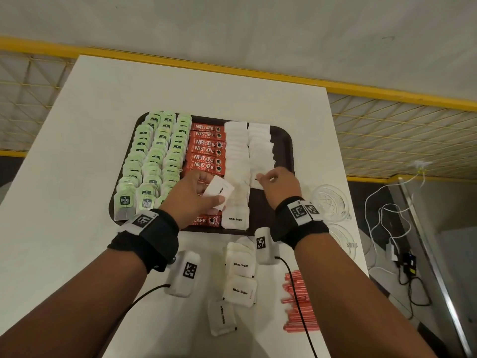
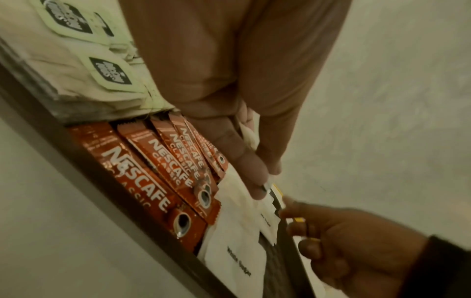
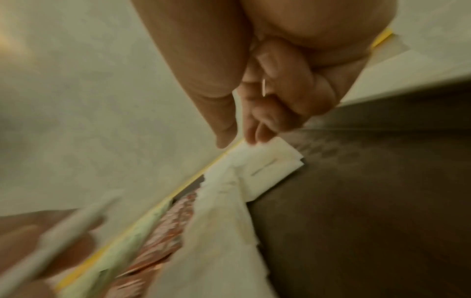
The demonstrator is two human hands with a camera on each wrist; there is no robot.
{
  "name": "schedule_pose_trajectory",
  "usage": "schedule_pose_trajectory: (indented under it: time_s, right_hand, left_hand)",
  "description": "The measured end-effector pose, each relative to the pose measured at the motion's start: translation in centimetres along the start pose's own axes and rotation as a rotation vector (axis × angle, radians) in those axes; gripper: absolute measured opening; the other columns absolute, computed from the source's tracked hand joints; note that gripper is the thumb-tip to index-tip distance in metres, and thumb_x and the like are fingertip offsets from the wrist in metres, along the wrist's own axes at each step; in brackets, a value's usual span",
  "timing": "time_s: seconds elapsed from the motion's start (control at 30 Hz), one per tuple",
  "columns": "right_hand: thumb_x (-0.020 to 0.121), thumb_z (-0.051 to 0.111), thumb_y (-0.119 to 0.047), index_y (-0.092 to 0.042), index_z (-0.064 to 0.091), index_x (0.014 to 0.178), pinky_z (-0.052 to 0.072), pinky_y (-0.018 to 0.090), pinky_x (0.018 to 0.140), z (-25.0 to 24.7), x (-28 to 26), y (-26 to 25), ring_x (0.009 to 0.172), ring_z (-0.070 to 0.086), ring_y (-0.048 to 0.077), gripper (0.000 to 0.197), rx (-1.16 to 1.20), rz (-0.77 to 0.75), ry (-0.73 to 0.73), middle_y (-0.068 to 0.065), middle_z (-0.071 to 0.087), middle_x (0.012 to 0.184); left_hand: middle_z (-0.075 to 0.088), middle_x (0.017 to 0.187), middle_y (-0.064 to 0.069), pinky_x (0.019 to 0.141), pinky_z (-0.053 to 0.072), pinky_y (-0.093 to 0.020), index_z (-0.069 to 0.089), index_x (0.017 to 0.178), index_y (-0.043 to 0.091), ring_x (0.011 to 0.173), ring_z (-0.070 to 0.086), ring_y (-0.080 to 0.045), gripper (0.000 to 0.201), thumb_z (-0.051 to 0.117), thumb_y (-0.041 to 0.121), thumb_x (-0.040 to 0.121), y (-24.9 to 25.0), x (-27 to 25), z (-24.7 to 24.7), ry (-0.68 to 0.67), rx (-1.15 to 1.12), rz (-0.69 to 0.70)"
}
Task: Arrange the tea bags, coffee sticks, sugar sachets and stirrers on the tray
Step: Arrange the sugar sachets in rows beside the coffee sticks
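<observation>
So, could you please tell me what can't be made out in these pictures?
- Head view: the left hand covers several red Nescafe coffee sticks, so no count.
- Head view: the right hand hides its grip on a white sugar sachet.
- Right wrist view: blur smears all print.

left grip [image 1: 196, 195] pinching, right grip [image 1: 280, 184] pinching

the tray [image 1: 285, 151] sits on the table [image 1: 90, 104]. on the tray, tea bags [image 1: 152, 161] fill its left part, coffee sticks [image 1: 206, 148] lie right of them, sugar sachets [image 1: 247, 148] further right. before the tray lie loose sachets [image 1: 240, 280]; stirrers [image 1: 300, 303] lie right of those, glass dishes [image 1: 329, 202] right of the tray.
</observation>
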State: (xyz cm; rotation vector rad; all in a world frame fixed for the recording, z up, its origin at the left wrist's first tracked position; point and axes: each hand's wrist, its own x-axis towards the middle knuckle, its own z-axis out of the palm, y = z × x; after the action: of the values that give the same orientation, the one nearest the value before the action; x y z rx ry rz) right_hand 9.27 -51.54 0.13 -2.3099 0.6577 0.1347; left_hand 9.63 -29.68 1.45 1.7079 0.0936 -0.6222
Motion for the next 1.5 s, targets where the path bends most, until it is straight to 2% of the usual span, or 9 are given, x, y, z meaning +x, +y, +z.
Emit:
schedule_pose_trajectory:
  time_s: [0.1,0.2,0.37,0.6,0.73,0.93,1.1,1.27,1.5]
  right_hand:
    - [0.093,0.06,-0.045,-0.015,0.065,0.105,0.051,0.032,0.081,0.3,-2.2,-1.6,0.09,0.062,0.016,0.033,0.061,-0.151,-0.319,-0.002,0.066,0.099]
    - [0.088,0.07,-0.028,-0.013,0.068,0.104,0.053,0.023,0.069,0.7,-3.3,-1.9,0.076,0.064,0.011,0.021,0.141,-0.205,-0.401,0.0,0.068,0.089]
    - [0.089,0.07,-0.014,-0.013,0.064,0.094,0.055,0.022,0.063,0.7,-3.0,0.4,0.065,0.064,0.012,0.008,0.386,-0.027,-0.239,0.004,0.068,0.083]
    - [0.097,0.058,-0.014,-0.009,0.059,0.114,0.058,0.026,0.065,0.9,-1.2,2.6,0.063,0.062,0.009,0.018,0.456,0.21,0.041,0.003,0.065,0.093]
    - [0.094,0.062,-0.015,-0.008,0.062,0.111,0.059,0.043,0.08,1.7,0.2,3.4,0.061,0.064,0.012,0.018,0.365,0.28,0.063,0.004,0.067,0.081]
    - [0.087,0.068,-0.021,-0.012,0.06,0.1,0.06,0.045,0.075,2.0,0.5,3.4,0.063,0.067,0.021,0.018,0.305,0.278,0.074,0.006,0.067,0.07]
    - [0.089,0.065,-0.027,-0.016,0.057,0.098,0.044,0.028,0.077,0.7,-2.6,2.7,0.086,0.058,0.021,0.017,-0.039,0.035,0.09,0.003,0.061,0.096]
    - [0.09,0.063,-0.032,-0.018,0.061,0.092,0.048,0.03,0.076,-0.6,-9.0,1.8,0.083,0.059,0.016,0.015,-0.314,-0.294,-0.248,-0.002,0.059,0.091]
    - [0.092,0.057,-0.049,-0.016,0.054,0.128,0.048,0.035,0.09,0.5,-13.4,3.6,0.11,0.059,0.024,0.049,-0.642,-0.3,-0.414,0.006,0.06,0.122]
  left_hand:
    - [0.071,0.103,-0.007,0.067,0.062,-0.041,0.051,0.113,0.018,0.083,0.073,-0.018,0.048,0.08,0.003,0.078,0.1,-0.1,0.2,-0.058,0.122,0.029]
    - [0.07,0.103,-0.005,0.065,0.062,-0.046,0.053,0.114,0.02,0.08,0.073,-0.021,0.05,0.082,0.007,0.076,0.0,-0.2,0.6,-0.107,0.23,0.064]
    - [0.069,0.101,-0.003,0.071,0.062,-0.037,0.052,0.119,0.019,0.082,0.073,-0.018,0.043,0.075,0.011,0.084,0.0,-0.1,0.8,-0.088,0.216,0.089]
    - [0.067,0.102,-0.001,0.075,0.061,-0.035,0.051,0.117,0.019,0.08,0.073,-0.016,0.025,0.063,0.02,0.094,-0.7,-0.8,0.1,-0.038,0.273,0.115]
    - [0.068,0.099,0.0,0.075,0.06,-0.039,0.052,0.11,0.024,0.078,0.073,-0.014,0.019,0.063,0.021,0.094,-1.2,-1.5,-0.5,-0.037,0.301,0.117]
    - [0.067,0.1,0.0,0.074,0.059,-0.037,0.055,0.106,0.021,0.078,0.072,-0.014,0.014,0.063,0.022,0.095,-1.3,-2.8,-0.9,-0.039,0.349,0.09]
    - [0.067,0.092,0.004,0.069,0.054,-0.028,0.058,0.101,0.021,0.079,0.068,-0.011,0.007,0.061,0.025,0.096,-1.8,-4.6,-0.4,-0.073,0.536,0.097]
    - [0.064,0.098,0.007,0.067,0.043,-0.017,0.061,0.104,0.021,0.083,0.059,-0.008,0.017,0.062,0.035,0.094,-3.7,-6.8,0.4,-0.216,0.827,0.101]
    - [0.056,0.107,0.003,0.077,0.047,-0.027,0.059,0.111,0.019,0.091,0.056,-0.015,0.049,0.074,0.052,0.079,-6.0,-10.4,3.0,-0.331,1.041,-0.029]
